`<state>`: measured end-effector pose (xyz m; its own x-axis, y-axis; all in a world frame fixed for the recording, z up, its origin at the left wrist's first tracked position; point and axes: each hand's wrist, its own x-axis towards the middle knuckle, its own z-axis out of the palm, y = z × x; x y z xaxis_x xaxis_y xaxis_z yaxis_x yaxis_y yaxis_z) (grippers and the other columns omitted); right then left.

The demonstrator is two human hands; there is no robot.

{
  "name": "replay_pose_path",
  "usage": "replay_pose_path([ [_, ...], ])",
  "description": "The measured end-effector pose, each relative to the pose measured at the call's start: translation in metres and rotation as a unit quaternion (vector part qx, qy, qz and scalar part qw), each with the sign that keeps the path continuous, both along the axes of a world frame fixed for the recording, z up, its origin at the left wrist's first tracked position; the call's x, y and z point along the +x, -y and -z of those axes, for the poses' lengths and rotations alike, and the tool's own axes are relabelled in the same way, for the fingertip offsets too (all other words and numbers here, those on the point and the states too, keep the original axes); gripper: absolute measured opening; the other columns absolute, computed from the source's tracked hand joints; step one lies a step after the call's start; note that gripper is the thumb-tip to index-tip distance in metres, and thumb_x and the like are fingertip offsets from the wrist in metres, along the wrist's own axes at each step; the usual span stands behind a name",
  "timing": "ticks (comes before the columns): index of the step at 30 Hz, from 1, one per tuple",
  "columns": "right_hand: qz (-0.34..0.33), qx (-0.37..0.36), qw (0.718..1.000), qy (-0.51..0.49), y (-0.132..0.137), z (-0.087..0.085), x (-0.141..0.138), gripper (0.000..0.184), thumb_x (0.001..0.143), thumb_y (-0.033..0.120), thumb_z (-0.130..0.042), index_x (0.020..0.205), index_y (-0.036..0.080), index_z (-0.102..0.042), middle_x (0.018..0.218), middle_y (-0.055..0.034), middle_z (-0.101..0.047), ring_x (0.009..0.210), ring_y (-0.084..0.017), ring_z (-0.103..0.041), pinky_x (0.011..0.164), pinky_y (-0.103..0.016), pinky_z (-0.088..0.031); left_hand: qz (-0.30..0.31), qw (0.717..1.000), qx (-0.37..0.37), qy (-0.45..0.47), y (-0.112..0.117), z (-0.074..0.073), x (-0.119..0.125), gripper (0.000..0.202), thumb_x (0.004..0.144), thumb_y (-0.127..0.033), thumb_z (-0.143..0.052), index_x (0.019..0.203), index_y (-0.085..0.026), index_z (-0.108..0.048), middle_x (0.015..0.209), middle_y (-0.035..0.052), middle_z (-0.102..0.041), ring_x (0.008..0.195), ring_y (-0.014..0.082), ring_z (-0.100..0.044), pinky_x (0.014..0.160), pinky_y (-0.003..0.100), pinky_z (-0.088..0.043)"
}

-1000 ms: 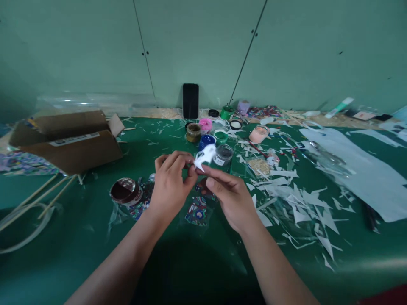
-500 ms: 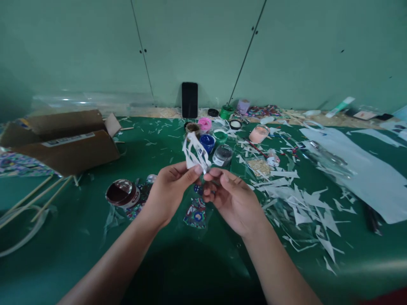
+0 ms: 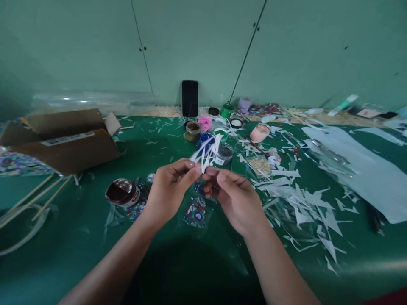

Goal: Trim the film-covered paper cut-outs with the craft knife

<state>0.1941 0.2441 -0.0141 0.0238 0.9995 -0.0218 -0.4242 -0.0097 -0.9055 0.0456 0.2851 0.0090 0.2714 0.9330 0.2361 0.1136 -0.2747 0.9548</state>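
Observation:
A white paper-like cut-out with thin, open strips stands up between my hands. My left hand pinches its lower end between thumb and fingers. From the other side, the fingertips of my right hand close on the same lower end. Behind the strips sit a blue paint jar and a grey paint jar, both partly covered. Below my fingers a small multicoloured patterned piece lies on the green table. Left of my left hand, a dark red jar leans on its side.
An open cardboard box stands at left, with wooden sticks in front. Many white scraps litter the right side, near a large white sheet. A black phone leans against the wall. A peach jar stands behind the scraps.
The white cut-out has turned in my fingers, its strips now leaning right and bunched more narrowly, uncovering the brown jar behind. Both hands stay in nearly the same place.

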Motion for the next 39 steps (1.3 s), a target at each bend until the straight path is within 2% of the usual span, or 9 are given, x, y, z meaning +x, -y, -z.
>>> replay_pose_path([
  [4,0.005,0.015,1.0,0.023,0.0,0.002,0.002,0.019,0.078,0.045,-0.071,0.09,0.032,-0.078,0.086,-0.001,-0.074,0.069,-0.016,-0.063,0.063,-0.033,-0.052,0.004,1.0,0.002,-0.007,0.001,-0.002,0.0,0.015,0.084,-0.029,-0.064,0.074,-0.021,-0.071,0.078,0.0033,-0.071,0.073,0.0174,-0.066,0.064,0.028,-0.053],
  [9,0.012,0.037,0.998,0.05,0.001,0.005,0.003,0.014,0.082,0.041,-0.07,0.091,0.034,-0.078,0.086,0.0001,-0.074,0.071,-0.015,-0.063,0.064,-0.032,-0.053,-0.01,0.995,0.06,-0.085,0.001,-0.005,-0.002,0.014,0.085,-0.027,-0.062,0.078,-0.021,-0.072,0.078,0.0039,-0.071,0.078,0.019,-0.066,0.066,0.029,-0.051],
  [14,0.013,0.028,0.998,0.058,0.0,0.007,0.003,0.014,0.082,0.042,-0.069,0.087,0.031,-0.078,0.084,-0.0004,-0.073,0.069,-0.015,-0.062,0.064,-0.032,-0.052,-0.014,0.99,0.097,-0.106,0.0,-0.004,-0.001,0.011,0.083,-0.02,-0.059,0.079,-0.021,-0.069,0.089,0.0049,-0.073,0.082,0.019,-0.066,0.072,0.03,-0.052],
  [20,0.018,0.028,0.998,0.05,0.0,0.009,0.001,0.013,0.081,0.039,-0.07,0.085,0.028,-0.078,0.07,0.0006,-0.068,0.065,-0.015,-0.061,0.062,-0.03,-0.051,-0.032,0.984,0.136,-0.113,0.0,0.0,-0.001,0.01,0.08,-0.014,-0.059,0.081,-0.021,-0.067,0.095,0.0046,-0.074,0.087,0.0181,-0.067,0.077,0.03,-0.052],
  [24,0.014,0.031,0.998,0.048,0.001,0.008,0.0,0.014,0.082,0.039,-0.07,0.087,0.029,-0.078,0.081,-0.0012,-0.073,0.07,-0.016,-0.064,0.062,-0.031,-0.052,-0.03,0.986,0.116,-0.114,0.0,0.0,0.0,0.01,0.086,-0.021,-0.058,0.083,-0.02,-0.067,0.096,0.0049,-0.074,0.088,0.018,-0.067,0.077,0.029,-0.051],
  [29,0.011,0.055,0.998,0.034,0.0,0.008,-0.001,0.011,0.083,0.039,-0.071,0.087,0.032,-0.078,0.091,-0.0004,-0.075,0.072,-0.015,-0.064,0.062,-0.029,-0.052,-0.032,0.985,0.116,-0.126,0.003,0.002,0.003,0.013,0.087,-0.02,-0.052,0.085,-0.018,-0.065,0.094,0.0054,-0.072,0.083,0.0172,-0.064,0.071,0.028,-0.049],
  [33,0.025,0.071,0.994,0.08,0.0,0.007,-0.004,0.012,0.085,0.036,-0.068,0.092,0.035,-0.078,0.095,0.0008,-0.075,0.067,-0.013,-0.06,0.062,-0.029,-0.052,-0.062,0.976,0.148,-0.15,0.004,0.004,0.006,0.012,0.084,-0.015,-0.05,0.083,-0.017,-0.062,0.089,0.0053,-0.069,0.08,0.0178,-0.062,0.073,0.03,-0.049],
  [36,0.051,0.096,0.985,0.133,0.002,0.005,-0.006,0.016,0.086,0.03,-0.067,0.095,0.037,-0.078,0.096,0.002,-0.075,0.072,-0.013,-0.062,0.065,-0.029,-0.052,-0.081,0.963,0.186,-0.179,0.001,0.007,0.005,0.011,0.083,-0.014,-0.05,0.085,-0.017,-0.061,0.09,0.007,-0.069,0.082,0.019,-0.062,0.075,0.031,-0.048],
  [39,0.048,0.088,0.988,0.115,0.003,0.005,-0.007,0.017,0.086,0.029,-0.068,0.097,0.037,-0.077,0.097,0.0019,-0.074,0.077,-0.014,-0.063,0.066,-0.028,-0.052,-0.117,0.963,0.18,-0.165,-0.004,0.009,0.003,0.01,0.08,-0.012,-0.052,0.083,-0.017,-0.06,0.084,0.0054,-0.066,0.079,0.0184,-0.06,0.071,0.03,-0.046],
])
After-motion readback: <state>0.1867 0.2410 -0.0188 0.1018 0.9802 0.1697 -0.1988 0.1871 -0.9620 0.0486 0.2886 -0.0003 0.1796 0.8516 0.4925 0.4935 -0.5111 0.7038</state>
